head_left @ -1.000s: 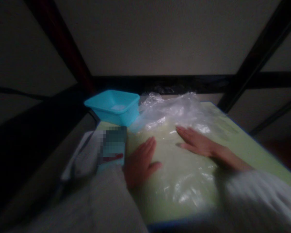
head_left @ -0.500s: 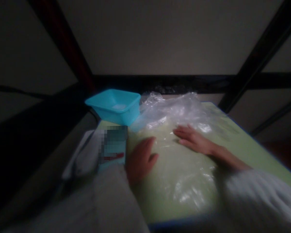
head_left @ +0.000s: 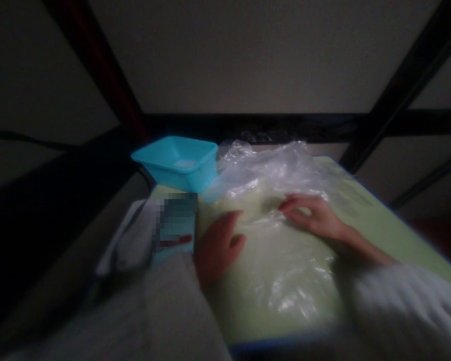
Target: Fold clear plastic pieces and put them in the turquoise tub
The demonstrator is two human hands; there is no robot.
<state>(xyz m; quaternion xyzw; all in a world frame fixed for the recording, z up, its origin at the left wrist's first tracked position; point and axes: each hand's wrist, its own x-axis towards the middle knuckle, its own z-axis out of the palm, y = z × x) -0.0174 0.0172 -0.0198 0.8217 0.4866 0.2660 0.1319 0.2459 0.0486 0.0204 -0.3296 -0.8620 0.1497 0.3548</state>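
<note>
Green counter point(head_left: 391, 225) carries clear film point(head_left: 278, 240) right of the tub point(head_left: 205, 173), perhaps set aside for room; nearer than the tub, the left hand point(head_left: 218, 248), thumb apart, seemingly steadies the film, while the right hand point(head_left: 317, 215) has fingertips nearly together, any pinch unclear.

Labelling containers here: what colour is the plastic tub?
The tub is turquoise; the head view shows it.

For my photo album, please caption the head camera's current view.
Left hand and right hand at a crumpled clear plastic film on a pale-green tabletop, near a turquoise rectangular plastic basin.
</note>
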